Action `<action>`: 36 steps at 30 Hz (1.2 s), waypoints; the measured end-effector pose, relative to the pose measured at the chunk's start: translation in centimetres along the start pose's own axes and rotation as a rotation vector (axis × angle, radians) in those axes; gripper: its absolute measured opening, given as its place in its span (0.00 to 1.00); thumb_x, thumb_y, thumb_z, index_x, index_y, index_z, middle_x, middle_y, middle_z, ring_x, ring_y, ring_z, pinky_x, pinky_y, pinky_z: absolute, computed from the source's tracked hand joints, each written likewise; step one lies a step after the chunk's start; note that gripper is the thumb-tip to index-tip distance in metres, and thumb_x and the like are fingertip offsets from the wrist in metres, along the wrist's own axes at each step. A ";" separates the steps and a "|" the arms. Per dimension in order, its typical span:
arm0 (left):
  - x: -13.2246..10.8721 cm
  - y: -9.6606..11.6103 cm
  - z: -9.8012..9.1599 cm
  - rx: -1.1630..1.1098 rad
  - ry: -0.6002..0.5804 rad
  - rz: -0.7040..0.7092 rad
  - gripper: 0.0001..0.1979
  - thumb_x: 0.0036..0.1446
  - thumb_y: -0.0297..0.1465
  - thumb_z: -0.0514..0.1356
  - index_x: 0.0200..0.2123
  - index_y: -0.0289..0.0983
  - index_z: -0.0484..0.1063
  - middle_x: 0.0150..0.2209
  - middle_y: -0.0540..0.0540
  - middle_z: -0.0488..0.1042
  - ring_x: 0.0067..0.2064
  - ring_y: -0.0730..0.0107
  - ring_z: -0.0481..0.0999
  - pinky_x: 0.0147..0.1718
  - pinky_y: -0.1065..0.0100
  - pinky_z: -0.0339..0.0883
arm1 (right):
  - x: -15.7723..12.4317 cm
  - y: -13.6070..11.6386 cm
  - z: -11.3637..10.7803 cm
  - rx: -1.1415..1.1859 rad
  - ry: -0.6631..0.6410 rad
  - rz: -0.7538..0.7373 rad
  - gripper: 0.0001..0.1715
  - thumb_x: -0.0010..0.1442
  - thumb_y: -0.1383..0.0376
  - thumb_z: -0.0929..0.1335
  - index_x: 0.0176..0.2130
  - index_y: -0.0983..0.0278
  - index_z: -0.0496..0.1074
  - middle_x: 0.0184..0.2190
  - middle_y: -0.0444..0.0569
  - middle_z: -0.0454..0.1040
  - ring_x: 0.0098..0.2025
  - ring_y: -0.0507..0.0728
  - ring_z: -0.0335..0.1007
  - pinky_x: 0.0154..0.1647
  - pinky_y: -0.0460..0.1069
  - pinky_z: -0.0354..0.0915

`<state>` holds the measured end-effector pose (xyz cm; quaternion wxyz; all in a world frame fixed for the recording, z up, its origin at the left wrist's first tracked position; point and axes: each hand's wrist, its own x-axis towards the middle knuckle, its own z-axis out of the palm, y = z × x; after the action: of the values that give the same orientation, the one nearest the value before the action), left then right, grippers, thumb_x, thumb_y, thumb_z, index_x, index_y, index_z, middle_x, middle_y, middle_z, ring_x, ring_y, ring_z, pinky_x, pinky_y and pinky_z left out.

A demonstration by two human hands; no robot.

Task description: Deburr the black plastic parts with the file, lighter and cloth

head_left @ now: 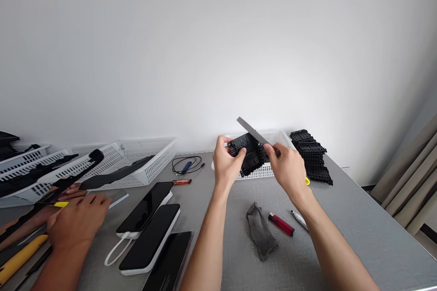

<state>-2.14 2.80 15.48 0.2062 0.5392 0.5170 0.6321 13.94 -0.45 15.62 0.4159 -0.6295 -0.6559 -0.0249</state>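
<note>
My left hand (225,166) grips a black plastic part (251,160) with toothed, clip-like edges, its thumb pressed on the face. In my right hand (288,168) is a flat file (249,128), its grey blade slanting up to the left across the part's upper right edge. The fingers wrap round the handle, and a yellow end shows below the hand. Whether the blade touches the part I cannot tell. Behind both hands stands a white basket (285,138), partly hidden. Similar black plastic parts (310,152) lie stacked to its right.
A grey cloth (261,232), a red lighter (281,224) and a white marker (299,220) lie in front. Phones and power banks (150,238) are at left, near a coiled cable (187,165). Farther left, a co-worker's hands (80,218) work beside white baskets (157,166).
</note>
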 end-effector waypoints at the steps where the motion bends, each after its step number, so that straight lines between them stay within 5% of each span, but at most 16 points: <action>1: 0.0 0.0 0.0 0.002 -0.002 0.004 0.18 0.44 0.31 0.65 0.37 0.42 0.61 0.27 0.53 0.75 0.28 0.66 0.75 0.30 0.68 0.66 | -0.1 -0.2 0.1 0.017 -0.023 -0.023 0.28 0.71 0.48 0.60 0.27 0.61 0.69 0.19 0.45 0.68 0.21 0.52 0.55 0.26 0.49 0.41; 9: -0.1 0.2 -0.2 -0.041 0.030 -0.037 0.20 0.41 0.31 0.66 0.35 0.43 0.59 0.24 0.56 0.70 0.24 0.71 0.69 0.25 0.72 0.60 | 0.8 1.2 0.2 0.097 0.034 0.071 0.27 0.69 0.47 0.62 0.27 0.61 0.70 0.18 0.43 0.63 0.21 0.52 0.52 0.26 0.49 0.42; 14: 0.0 0.9 0.1 -0.352 0.075 -0.162 0.26 0.35 0.30 0.67 0.36 0.43 0.56 0.25 0.58 0.68 0.25 0.73 0.68 0.27 0.72 0.62 | 1.7 2.5 -0.2 0.423 -0.110 0.094 0.32 0.65 0.42 0.63 0.22 0.62 0.66 0.17 0.39 0.53 0.21 0.50 0.46 0.24 0.49 0.43; 22: 0.2 1.1 0.3 -0.549 0.124 -0.221 0.30 0.30 0.29 0.71 0.36 0.42 0.58 0.31 0.55 0.71 0.31 0.74 0.71 0.33 0.70 0.66 | 2.3 3.3 0.8 0.799 -0.419 0.190 0.27 0.51 0.43 0.73 0.31 0.64 0.73 0.18 0.36 0.51 0.21 0.49 0.44 0.21 0.48 0.42; 28: 0.2 1.0 0.5 -0.615 0.129 -0.204 0.30 0.29 0.29 0.72 0.36 0.41 0.59 0.33 0.54 0.72 0.33 0.73 0.73 0.34 0.70 0.66 | 2.4 3.8 0.9 0.796 -0.508 0.149 0.28 0.46 0.44 0.76 0.31 0.65 0.73 0.19 0.36 0.55 0.21 0.47 0.45 0.21 0.46 0.42; 32: 0.2 0.9 0.1 -0.514 0.105 -0.222 0.29 0.32 0.30 0.71 0.40 0.41 0.63 0.33 0.54 0.72 0.31 0.73 0.73 0.30 0.71 0.64 | 2.3 3.6 1.1 0.800 -0.415 0.143 0.26 0.51 0.44 0.73 0.30 0.65 0.74 0.18 0.36 0.52 0.21 0.48 0.43 0.20 0.47 0.41; 36: 0.4 0.5 -0.6 -0.370 -0.088 -0.221 0.28 0.34 0.30 0.72 0.44 0.38 0.73 0.37 0.48 0.77 0.34 0.68 0.77 0.36 0.67 0.68 | 2.5 3.6 1.1 0.805 -0.226 0.162 0.27 0.51 0.45 0.73 0.35 0.67 0.78 0.18 0.36 0.53 0.21 0.49 0.45 0.21 0.47 0.43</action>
<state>-2.66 2.68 16.14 0.3921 0.4594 0.4384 0.6656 16.80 2.93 14.56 0.5546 -0.4653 -0.6031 0.3350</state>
